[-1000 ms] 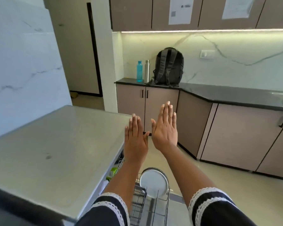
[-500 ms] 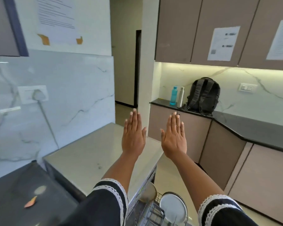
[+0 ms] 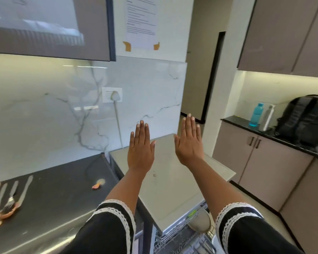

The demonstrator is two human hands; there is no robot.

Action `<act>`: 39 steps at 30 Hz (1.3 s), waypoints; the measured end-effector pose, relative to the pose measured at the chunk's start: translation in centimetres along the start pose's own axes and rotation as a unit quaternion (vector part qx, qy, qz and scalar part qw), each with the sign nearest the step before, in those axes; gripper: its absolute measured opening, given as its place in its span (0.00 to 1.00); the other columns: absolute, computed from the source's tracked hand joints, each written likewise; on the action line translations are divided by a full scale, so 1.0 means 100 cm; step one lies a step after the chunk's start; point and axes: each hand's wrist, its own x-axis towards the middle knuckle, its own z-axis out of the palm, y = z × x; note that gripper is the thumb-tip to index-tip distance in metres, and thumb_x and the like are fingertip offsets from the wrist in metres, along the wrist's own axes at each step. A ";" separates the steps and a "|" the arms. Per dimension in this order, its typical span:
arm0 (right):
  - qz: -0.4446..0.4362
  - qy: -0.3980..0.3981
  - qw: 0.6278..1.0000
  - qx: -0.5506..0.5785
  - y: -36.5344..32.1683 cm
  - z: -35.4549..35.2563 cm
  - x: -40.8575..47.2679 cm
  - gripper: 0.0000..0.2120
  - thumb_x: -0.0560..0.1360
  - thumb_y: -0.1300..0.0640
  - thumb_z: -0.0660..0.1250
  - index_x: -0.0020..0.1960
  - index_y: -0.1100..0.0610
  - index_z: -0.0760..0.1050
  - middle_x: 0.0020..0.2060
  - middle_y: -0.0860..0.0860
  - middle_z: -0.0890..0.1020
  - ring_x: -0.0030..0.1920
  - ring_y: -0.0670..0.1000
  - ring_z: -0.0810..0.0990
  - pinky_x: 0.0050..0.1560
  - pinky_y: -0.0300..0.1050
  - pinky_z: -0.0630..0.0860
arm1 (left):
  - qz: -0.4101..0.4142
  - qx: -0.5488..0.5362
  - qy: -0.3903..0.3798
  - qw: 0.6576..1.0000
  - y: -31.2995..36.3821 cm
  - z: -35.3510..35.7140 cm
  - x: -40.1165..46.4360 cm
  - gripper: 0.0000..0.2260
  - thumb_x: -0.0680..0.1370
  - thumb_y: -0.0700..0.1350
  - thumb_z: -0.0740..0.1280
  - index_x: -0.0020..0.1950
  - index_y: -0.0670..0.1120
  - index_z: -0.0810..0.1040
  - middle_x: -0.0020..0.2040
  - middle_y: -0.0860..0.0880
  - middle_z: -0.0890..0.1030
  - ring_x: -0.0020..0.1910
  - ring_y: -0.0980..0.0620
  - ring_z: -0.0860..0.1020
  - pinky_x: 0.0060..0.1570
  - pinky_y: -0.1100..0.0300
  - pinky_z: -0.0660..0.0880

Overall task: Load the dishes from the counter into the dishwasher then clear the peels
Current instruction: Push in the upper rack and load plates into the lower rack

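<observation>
Two sleeves, black with white lace trim, fill the bottom edge, and from them both forearms reach forward. Below the right hand (image 3: 189,143), close to the body, the dishwasher rack (image 3: 182,241) stands pulled out, with a round steel plate (image 3: 200,221) upright in its wires (little else in it can be made out). Both hands are raised flat, backs to the camera, fingers straight and together, holding nothing and touching nothing; the left hand (image 3: 140,151) sits just beside the right, with a gap between them. Under them lies the pale dishwasher top (image 3: 173,180). Down and to the left of the left hand spreads the dark counter (image 3: 53,198), with an orange peel (image 3: 96,186) near its right end and, well apart at the far left edge, a row of blurred cutlery (image 3: 9,193) with more peels (image 3: 6,213) beside it. Beyond the left hand, a wall socket (image 3: 112,94) sits on the marble wall. Far to the right of the right hand, a blue bottle (image 3: 256,115), a steel bottle (image 3: 268,118) and a black backpack (image 3: 305,120) stand on another counter.
</observation>
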 end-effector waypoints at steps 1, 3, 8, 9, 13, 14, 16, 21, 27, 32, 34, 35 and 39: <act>-0.015 -0.005 1.000 0.011 -0.016 0.004 0.002 0.32 0.80 0.43 0.33 0.78 0.61 0.37 0.78 0.55 0.37 0.77 0.52 0.34 0.77 0.50 0.36 | -0.016 0.012 0.001 1.000 -0.015 -0.003 -0.004 0.28 0.83 0.53 0.46 0.79 0.39 0.49 0.79 0.42 0.48 0.79 0.46 0.46 0.76 0.49 0.50; -0.039 -0.012 0.999 0.027 -0.045 0.013 0.007 0.33 0.80 0.42 0.31 0.78 0.61 0.36 0.77 0.56 0.37 0.77 0.53 0.34 0.77 0.50 0.36 | -0.037 0.038 0.004 0.999 -0.046 -0.010 -0.013 0.28 0.83 0.53 0.46 0.79 0.39 0.49 0.79 0.42 0.48 0.78 0.46 0.46 0.76 0.48 0.50; -0.115 -0.037 0.989 0.091 -0.130 0.027 0.013 0.32 0.81 0.42 0.34 0.78 0.60 0.34 0.77 0.55 0.34 0.77 0.53 0.32 0.77 0.50 0.36 | -0.072 0.096 0.000 0.993 -0.130 -0.041 -0.026 0.29 0.82 0.55 0.43 0.78 0.38 0.50 0.79 0.41 0.50 0.78 0.44 0.50 0.75 0.48 0.51; -0.131 -0.036 0.986 0.100 -0.148 0.028 0.013 0.33 0.80 0.41 0.33 0.78 0.60 0.35 0.77 0.55 0.35 0.77 0.53 0.33 0.77 0.51 0.36 | -0.084 0.100 0.003 0.991 -0.148 -0.049 -0.028 0.29 0.82 0.55 0.44 0.78 0.38 0.51 0.79 0.40 0.51 0.78 0.44 0.52 0.75 0.49 0.50; -0.174 -0.046 0.975 0.129 -0.216 0.034 0.017 0.35 0.78 0.40 0.31 0.78 0.60 0.36 0.77 0.55 0.36 0.77 0.52 0.34 0.77 0.51 0.37 | -0.119 0.118 0.005 0.986 -0.212 -0.078 -0.036 0.29 0.82 0.55 0.44 0.78 0.38 0.49 0.79 0.41 0.49 0.78 0.45 0.50 0.76 0.51 0.43; -0.180 -0.047 0.973 0.136 -0.236 0.034 0.018 0.35 0.78 0.40 0.32 0.78 0.60 0.36 0.77 0.55 0.36 0.77 0.52 0.33 0.77 0.51 0.37 | -0.124 0.127 0.006 0.984 -0.230 -0.086 -0.039 0.30 0.82 0.55 0.44 0.78 0.38 0.49 0.79 0.41 0.49 0.78 0.45 0.50 0.76 0.51 0.43; -0.195 -0.050 0.968 0.152 -0.274 0.034 0.019 0.35 0.78 0.40 0.33 0.78 0.60 0.37 0.77 0.55 0.37 0.77 0.52 0.33 0.77 0.50 0.37 | -0.135 0.138 0.010 0.981 -0.265 -0.100 -0.045 0.30 0.82 0.55 0.45 0.78 0.38 0.50 0.79 0.41 0.50 0.78 0.45 0.50 0.76 0.51 0.44; -0.245 -0.047 0.949 0.194 -0.366 0.032 0.011 0.35 0.78 0.39 0.34 0.78 0.60 0.38 0.78 0.54 0.38 0.77 0.52 0.35 0.77 0.50 0.37 | -0.167 0.160 0.019 0.973 -0.341 -0.138 -0.067 0.30 0.82 0.56 0.44 0.79 0.39 0.49 0.79 0.42 0.48 0.78 0.45 0.48 0.76 0.51 0.43; -0.306 -0.058 0.923 0.228 -0.465 0.042 -0.011 0.36 0.78 0.38 0.36 0.79 0.60 0.39 0.78 0.55 0.39 0.78 0.53 0.36 0.77 0.49 0.36 | -0.212 0.205 0.030 0.955 -0.423 -0.190 -0.101 0.31 0.82 0.58 0.41 0.79 0.40 0.45 0.79 0.43 0.44 0.78 0.46 0.45 0.75 0.53 0.38; -0.354 -0.082 0.899 0.245 -0.539 0.042 -0.037 0.39 0.74 0.36 0.31 0.78 0.59 0.34 0.77 0.55 0.34 0.76 0.53 0.32 0.75 0.47 0.32 | -0.259 0.250 0.035 0.932 -0.478 -0.234 -0.149 0.31 0.82 0.57 0.43 0.79 0.39 0.47 0.79 0.42 0.47 0.78 0.46 0.45 0.76 0.51 0.41; -0.370 -0.091 0.890 0.252 -0.566 0.042 -0.049 0.39 0.74 0.35 0.31 0.77 0.59 0.33 0.77 0.55 0.35 0.76 0.53 0.32 0.75 0.47 0.31 | -0.283 0.264 0.029 0.922 -0.497 -0.248 -0.170 0.30 0.82 0.57 0.44 0.78 0.39 0.48 0.79 0.41 0.49 0.78 0.45 0.47 0.76 0.51 0.42; -0.381 -0.097 0.884 0.253 -0.579 0.042 -0.054 0.38 0.76 0.35 0.32 0.77 0.58 0.33 0.77 0.55 0.34 0.76 0.53 0.32 0.74 0.47 0.31 | -0.296 0.268 0.025 0.917 -0.504 -0.254 -0.179 0.30 0.82 0.57 0.44 0.78 0.39 0.49 0.79 0.41 0.49 0.78 0.45 0.48 0.75 0.50 0.43; -0.419 -0.119 0.861 0.262 -0.629 0.043 -0.076 0.35 0.82 0.39 0.43 0.78 0.59 0.33 0.77 0.55 0.34 0.76 0.53 0.31 0.74 0.48 0.30 | -0.336 0.294 0.014 0.895 -0.541 -0.279 -0.219 0.30 0.82 0.56 0.44 0.78 0.38 0.53 0.79 0.41 0.52 0.78 0.44 0.50 0.75 0.49 0.47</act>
